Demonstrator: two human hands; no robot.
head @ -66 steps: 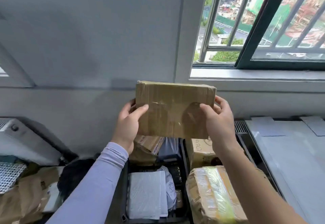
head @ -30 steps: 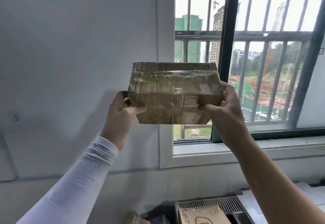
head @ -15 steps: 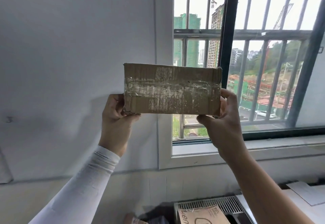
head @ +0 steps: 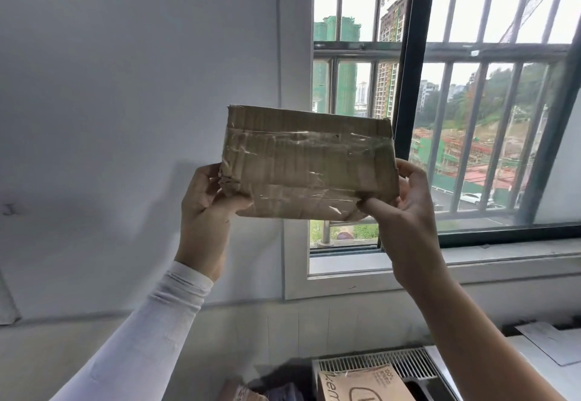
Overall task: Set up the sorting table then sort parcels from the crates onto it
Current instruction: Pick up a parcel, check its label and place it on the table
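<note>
both hands [head: 204, 208] raised; fingers [head: 374, 204] gripping parcel [head: 308, 163]

A parcel [head: 309, 163] is held up in front of the wall, its right end overlapping the barred window [head: 456, 102] behind it. The left hand [head: 206, 208] grips its lower left corner, the right hand [head: 405, 208] its lower right. Below, a printed box [head: 361, 383] stands before a slatted grille [head: 374, 361], and a paper sheet [head: 553, 345] lies to the right.
</note>
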